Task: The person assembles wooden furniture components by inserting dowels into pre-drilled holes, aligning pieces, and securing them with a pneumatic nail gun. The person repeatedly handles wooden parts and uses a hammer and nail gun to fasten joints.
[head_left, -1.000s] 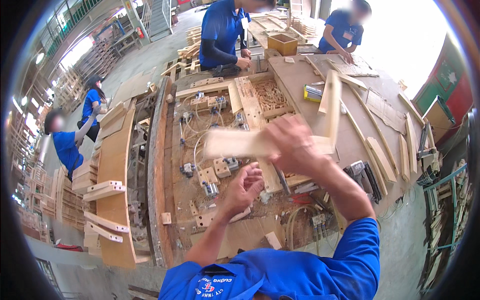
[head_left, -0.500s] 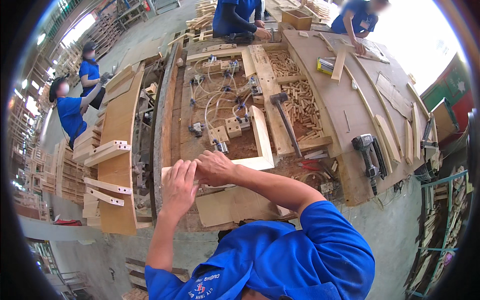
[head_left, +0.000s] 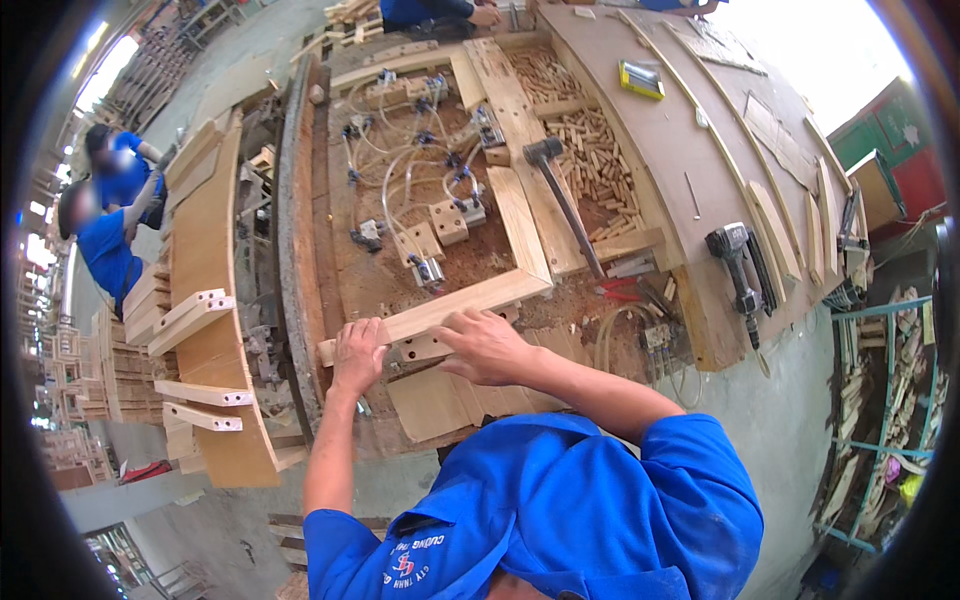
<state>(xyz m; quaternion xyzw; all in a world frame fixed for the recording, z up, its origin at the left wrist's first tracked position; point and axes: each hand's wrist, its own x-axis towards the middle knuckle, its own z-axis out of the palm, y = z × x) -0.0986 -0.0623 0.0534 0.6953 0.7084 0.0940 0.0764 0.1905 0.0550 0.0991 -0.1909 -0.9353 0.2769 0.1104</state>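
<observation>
My left hand (head_left: pixel 360 352) grips the left end of a pale wooden rail (head_left: pixel 450 306), fingers over its top. The rail meets a second wooden piece (head_left: pixel 518 222) in a mitred corner at the right. Along the rail's near edge, my right hand (head_left: pixel 487 346) has its thumb and fingers apart, fingertips close to the wood. A drilled wooden block (head_left: pixel 424 347) shows between my hands, partly covered. Beyond the rail lie small clamps with clear air tubes (head_left: pixel 408 185) and drilled blocks (head_left: pixel 450 222) on the dusty bench.
A black mallet (head_left: pixel 562 200) lies beside a bin of wooden dowels (head_left: pixel 592 150). At the right, a power driver (head_left: pixel 738 270) rests on a board-topped table (head_left: pixel 660 130). Drilled wood strips (head_left: pixel 205 393) sit on the left-hand board. Co-workers (head_left: pixel 112 215) stand at far left.
My right hand has moved right, away from my left hand, and its fingers have spread. My left hand has closed over the rail's end. The whole view has shifted slightly.
</observation>
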